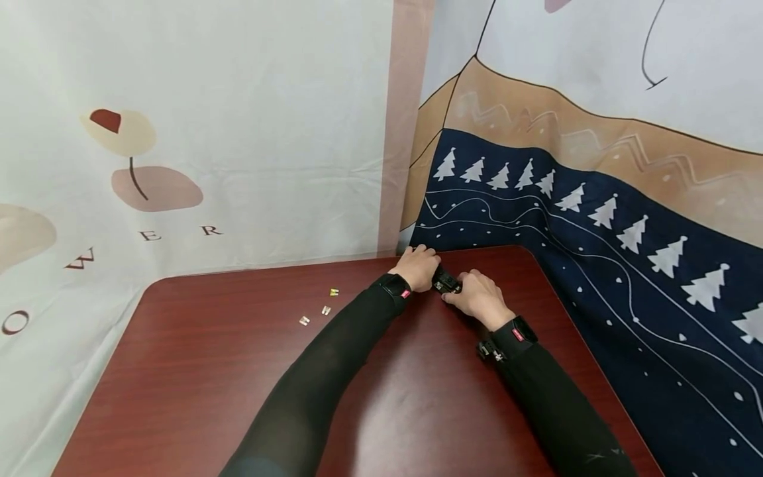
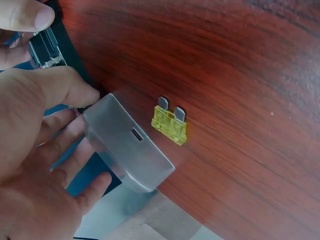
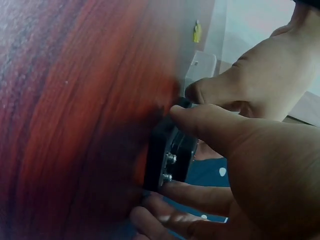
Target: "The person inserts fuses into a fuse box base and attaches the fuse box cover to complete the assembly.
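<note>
Both hands meet over a small black fuse box [image 1: 446,281] near the back right of the table. My right hand [image 1: 479,298] grips its body between thumb and fingers, and bright metal screws show on its end in the right wrist view. My left hand [image 1: 416,268] pinches a clear plastic cover [image 2: 125,142] against the other end of the box. That cover sticks out past the left thumb and has a small slot in its face. A yellow blade fuse [image 2: 169,124] lies on the table beyond the cover in the left wrist view.
Two pale blade fuses [image 1: 325,310] lie near the yellow one, left of my left forearm. A white curtain [image 1: 268,132] hangs behind the dark red wooden table [image 1: 208,371], and a navy printed cloth [image 1: 596,285] runs along its right edge.
</note>
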Demonstrator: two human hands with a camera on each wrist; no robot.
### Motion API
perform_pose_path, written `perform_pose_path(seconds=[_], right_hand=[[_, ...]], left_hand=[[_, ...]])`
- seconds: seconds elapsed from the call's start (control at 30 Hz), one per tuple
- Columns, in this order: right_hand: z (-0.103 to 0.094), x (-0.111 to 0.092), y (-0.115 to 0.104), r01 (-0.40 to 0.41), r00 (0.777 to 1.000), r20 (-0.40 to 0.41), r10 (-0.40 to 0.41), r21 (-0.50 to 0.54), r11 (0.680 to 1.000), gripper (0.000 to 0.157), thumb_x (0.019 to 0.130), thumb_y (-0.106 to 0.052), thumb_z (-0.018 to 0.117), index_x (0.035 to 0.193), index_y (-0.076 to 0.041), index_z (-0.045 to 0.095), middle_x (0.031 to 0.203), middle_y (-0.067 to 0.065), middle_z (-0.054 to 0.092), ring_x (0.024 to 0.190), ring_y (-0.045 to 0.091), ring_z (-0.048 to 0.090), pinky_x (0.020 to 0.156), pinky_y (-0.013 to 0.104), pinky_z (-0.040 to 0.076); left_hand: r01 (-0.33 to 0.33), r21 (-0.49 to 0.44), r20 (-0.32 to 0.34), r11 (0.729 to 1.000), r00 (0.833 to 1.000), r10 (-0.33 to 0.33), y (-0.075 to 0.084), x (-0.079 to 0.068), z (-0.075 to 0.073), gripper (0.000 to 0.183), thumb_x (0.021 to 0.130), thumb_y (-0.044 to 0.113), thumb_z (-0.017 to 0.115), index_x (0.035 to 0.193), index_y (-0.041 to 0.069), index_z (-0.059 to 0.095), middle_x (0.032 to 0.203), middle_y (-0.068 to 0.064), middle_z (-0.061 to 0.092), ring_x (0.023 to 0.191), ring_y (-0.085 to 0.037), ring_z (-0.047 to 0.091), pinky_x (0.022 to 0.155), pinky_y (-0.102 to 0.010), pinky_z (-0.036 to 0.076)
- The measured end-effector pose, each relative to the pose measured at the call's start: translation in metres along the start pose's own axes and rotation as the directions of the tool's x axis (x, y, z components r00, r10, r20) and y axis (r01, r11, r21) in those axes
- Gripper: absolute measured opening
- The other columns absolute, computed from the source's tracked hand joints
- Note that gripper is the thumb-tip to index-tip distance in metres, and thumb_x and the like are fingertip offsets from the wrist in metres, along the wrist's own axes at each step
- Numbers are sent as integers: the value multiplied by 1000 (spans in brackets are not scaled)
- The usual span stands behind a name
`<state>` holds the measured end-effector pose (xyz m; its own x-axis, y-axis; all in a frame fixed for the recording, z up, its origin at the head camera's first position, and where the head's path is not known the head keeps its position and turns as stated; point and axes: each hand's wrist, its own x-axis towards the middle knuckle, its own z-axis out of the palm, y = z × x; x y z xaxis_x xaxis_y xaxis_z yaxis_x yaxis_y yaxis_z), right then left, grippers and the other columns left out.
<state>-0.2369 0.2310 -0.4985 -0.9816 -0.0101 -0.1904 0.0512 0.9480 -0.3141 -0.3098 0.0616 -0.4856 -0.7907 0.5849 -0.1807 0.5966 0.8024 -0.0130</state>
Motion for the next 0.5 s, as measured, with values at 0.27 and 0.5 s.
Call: perform_pose_path(seconds=[0.27, 0.5], right_hand=[[2, 5, -3, 5, 1000, -3, -5, 7, 1000, 65, 97, -43, 79, 142, 1, 66, 120, 19, 64, 95, 36, 66, 79, 53, 58], [1, 6, -2, 7, 1000, 25, -7, 3, 1000, 66, 96, -42, 79, 143, 2, 65, 120, 19, 64, 96, 36, 66, 79, 53, 57]], left_hand=[[-2, 17, 5, 1000, 1000, 2, -2, 2, -1, 42, 105, 23, 74, 147, 23, 71, 147, 0, 65, 133, -23, 54, 120, -45, 43], [-34, 37, 15, 999, 999, 34, 3, 0, -2, 39, 105, 22, 73, 145, 23, 72, 148, 0, 64, 141, -24, 52, 131, -49, 37]])
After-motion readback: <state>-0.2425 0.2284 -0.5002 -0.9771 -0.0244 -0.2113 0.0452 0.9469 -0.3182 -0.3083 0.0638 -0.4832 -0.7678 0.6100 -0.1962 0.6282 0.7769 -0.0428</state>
